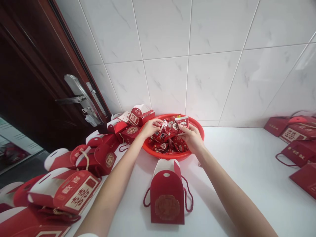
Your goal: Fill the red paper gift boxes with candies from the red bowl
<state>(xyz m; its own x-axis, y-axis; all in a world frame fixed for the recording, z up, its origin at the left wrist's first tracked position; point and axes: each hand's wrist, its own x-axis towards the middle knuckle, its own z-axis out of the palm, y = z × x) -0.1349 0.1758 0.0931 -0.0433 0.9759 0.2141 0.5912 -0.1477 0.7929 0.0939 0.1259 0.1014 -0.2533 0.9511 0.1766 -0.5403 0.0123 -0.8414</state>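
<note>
A red plastic basket holds several shiny red snack packets with white lettering. Over its right side, my right hand pinches a small red-and-white packet between thumb and fingers. My left hand reaches in from the left, its fingers curled against another red packet at the top of the pile. In front of the basket, between my forearms, stands a dark red gift box with its top flaps up and cord handles at both sides.
Many similar red boxes crowd the table's left side, some with flaps open. More red boxes stand at the right. Behind the white table is a tiled wall; a dark door with a metal handle is at left.
</note>
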